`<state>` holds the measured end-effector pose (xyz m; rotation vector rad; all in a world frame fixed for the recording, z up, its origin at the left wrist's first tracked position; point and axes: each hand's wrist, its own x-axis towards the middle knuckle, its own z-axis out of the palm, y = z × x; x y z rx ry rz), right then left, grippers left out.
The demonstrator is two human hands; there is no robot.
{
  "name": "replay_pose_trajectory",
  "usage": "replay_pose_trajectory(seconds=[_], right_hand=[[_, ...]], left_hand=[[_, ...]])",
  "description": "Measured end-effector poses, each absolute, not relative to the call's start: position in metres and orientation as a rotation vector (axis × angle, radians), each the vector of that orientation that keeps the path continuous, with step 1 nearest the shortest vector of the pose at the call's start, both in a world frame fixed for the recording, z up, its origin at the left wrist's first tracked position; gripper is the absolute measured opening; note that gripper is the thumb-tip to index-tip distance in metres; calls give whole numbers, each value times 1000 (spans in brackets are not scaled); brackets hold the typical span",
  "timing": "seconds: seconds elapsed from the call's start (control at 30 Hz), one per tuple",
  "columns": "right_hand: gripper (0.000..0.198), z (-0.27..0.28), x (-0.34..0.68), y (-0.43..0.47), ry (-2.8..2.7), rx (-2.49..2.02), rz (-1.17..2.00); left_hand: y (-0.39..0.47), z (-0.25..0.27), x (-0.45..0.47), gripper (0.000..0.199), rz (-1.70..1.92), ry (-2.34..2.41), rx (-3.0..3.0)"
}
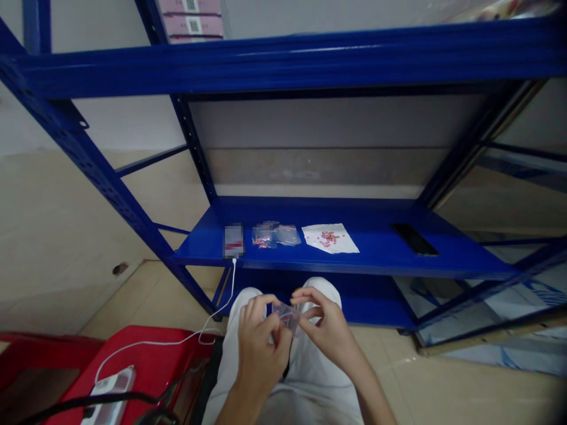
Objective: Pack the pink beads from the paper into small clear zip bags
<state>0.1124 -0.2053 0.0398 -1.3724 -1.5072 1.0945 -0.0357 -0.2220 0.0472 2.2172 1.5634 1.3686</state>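
Note:
Between my two hands, above my lap, is a small clear plastic bag (290, 319). My left hand (261, 333) grips its left side, thumb and fingers pinched together. On the right side, my right hand (325, 321) pinches the bag's edge with curled fingers. Whether anything lies inside the bag I cannot make out. Ahead on the blue shelf (372, 215) lies a white sheet of paper (349, 243) with a scatter of small pink and gold pieces (328, 237). Left of the paper are several clear bags (287, 235), some with small colourful pieces (264, 237) in them.
A black phone (415, 239) lies at the shelf's right. At its left, a blurred device (234, 240) has a white cable (177, 342) running down to a power strip (110, 392) on a red stool (150, 348). A blue beam (283, 68) crosses above.

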Motion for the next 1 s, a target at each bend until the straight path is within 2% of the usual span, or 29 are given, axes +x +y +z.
replay_pose_trajectory(seconds=[0.2, 0.37, 0.5, 0.67, 0.83, 1.0], right_hand=[[33, 40, 111, -213, -1386, -1181, 1273], [43, 34, 113, -212, -1199, -1021, 1497], [53, 21, 105, -210, -933, -1099, 1633], [44, 1, 96, -218, -736, -895, 1859], [44, -21, 110, -217, -388, -896, 1713], [45, -34, 158, -174, -260, -989, 1458]], left_hand=[[-228, 51, -39, 21, 1347, 1473, 2173], [-223, 57, -46, 25, 1358, 1448, 1955], [-222, 57, -49, 27, 1361, 1376, 1824], [-217, 46, -54, 34, 1319, 1295, 1757], [-201, 31, -49, 35, 1134, 1285, 1703], [-183, 17, -40, 38, 1005, 1287, 1647]])
